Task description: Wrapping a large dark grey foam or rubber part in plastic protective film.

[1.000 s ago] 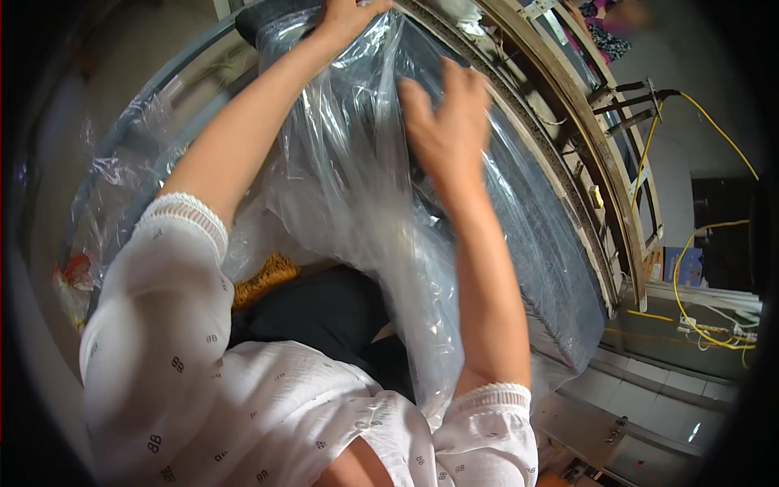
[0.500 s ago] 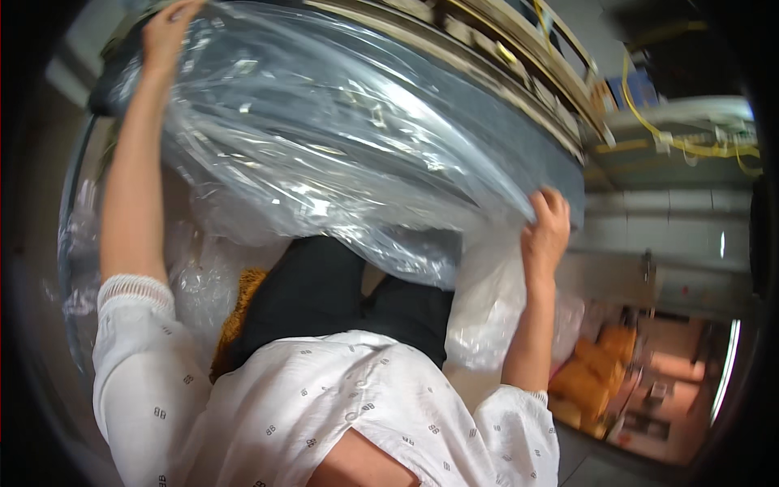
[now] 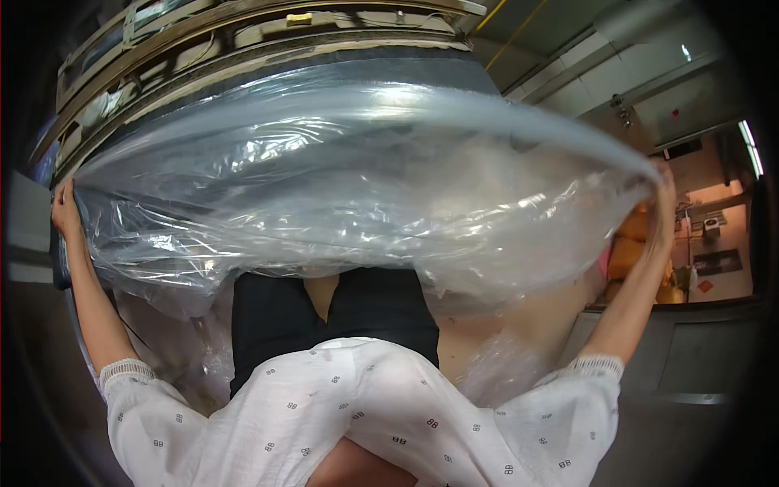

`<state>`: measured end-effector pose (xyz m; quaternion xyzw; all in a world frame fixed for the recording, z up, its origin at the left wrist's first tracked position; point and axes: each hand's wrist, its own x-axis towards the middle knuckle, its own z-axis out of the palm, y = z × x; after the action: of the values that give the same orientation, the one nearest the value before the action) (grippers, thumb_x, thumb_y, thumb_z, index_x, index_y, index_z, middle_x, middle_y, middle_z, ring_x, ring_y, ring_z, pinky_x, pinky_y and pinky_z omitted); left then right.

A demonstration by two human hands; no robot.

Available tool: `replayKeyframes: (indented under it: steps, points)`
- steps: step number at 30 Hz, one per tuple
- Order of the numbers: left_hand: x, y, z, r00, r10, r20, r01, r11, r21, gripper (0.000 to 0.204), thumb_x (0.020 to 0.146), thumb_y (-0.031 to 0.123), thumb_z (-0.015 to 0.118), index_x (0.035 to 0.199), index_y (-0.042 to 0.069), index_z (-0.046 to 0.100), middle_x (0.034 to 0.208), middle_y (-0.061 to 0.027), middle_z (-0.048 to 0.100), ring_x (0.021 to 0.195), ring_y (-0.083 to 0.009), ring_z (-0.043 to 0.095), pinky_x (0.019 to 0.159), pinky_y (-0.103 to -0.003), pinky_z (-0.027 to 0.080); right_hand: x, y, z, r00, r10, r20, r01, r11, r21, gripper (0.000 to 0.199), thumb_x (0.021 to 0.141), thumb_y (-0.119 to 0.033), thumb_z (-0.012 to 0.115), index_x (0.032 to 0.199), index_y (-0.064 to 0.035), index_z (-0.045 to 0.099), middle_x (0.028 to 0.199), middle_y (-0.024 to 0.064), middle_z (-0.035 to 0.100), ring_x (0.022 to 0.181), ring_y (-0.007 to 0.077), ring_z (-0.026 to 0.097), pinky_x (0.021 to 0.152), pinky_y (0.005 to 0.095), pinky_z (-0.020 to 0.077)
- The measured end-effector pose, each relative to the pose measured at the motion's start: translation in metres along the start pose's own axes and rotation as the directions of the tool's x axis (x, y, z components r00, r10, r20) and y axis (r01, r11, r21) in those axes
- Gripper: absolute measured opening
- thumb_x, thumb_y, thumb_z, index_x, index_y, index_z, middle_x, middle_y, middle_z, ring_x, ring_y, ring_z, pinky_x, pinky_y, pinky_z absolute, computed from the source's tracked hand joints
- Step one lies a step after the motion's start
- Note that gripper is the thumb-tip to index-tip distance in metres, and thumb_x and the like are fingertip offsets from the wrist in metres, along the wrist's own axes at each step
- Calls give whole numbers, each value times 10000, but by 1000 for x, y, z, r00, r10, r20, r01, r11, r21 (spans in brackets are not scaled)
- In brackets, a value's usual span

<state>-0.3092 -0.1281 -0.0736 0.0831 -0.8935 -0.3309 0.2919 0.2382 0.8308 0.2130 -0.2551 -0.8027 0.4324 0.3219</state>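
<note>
A wide sheet of clear plastic film (image 3: 324, 215) stretches between my two hands in front of my lap. At the far left, my left hand (image 3: 65, 208) is closed on one end of its upper edge. My right hand (image 3: 663, 199), out at the far right and partly blurred, grips the other end. Behind and under the film lies a large dark grey piece (image 3: 438, 71), mostly seen through the plastic. The film's upper edge bows between the hands, and its lower part hangs in loose folds against my black trousers.
Slatted wooden framework (image 3: 324, 39) runs along the far side of the grey piece. More crumpled clear plastic (image 3: 507, 365) lies low beside my right leg. At the right are orange-brown things (image 3: 631, 256) in a lit room and a grey panel (image 3: 706, 357).
My right hand has moved outward to the right, drawing the film wider. The left hand now appears lower and farther left. The whole view has turned.
</note>
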Motion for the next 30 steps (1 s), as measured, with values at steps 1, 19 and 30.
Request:
replayKeyframes:
  steps: [1,19,30]
  points:
    - [-3,-1,4,1000,14,2,-14,1000,-6,454,781,426,625,1014,38,649,997,-98,648,930,-201,587,839,-276,415,27,-2,1,974,-140,-181,123,987,-100,284,798,-70,522,1075,-15,544,991,80,584,931,162,552,848,261,424]
    - [-17,-95,-104,998,5,-64,28,864,503,409,805,486,553,1013,148,655,979,-82,651,884,-255,609,763,-331,447,29,99,335,874,-362,323,481,733,-481,507,743,-317,671,1151,-56,522,1239,130,470,1145,303,427,922,388,367]
    - [-25,-83,-107,1000,9,0,-8,922,388,403,844,419,536,1054,89,636,1044,-84,632,955,-226,583,833,-288,413,45,76,337,877,-363,315,467,797,-382,253,753,-227,671,903,-37,595,849,30,580,848,158,522,737,295,405]
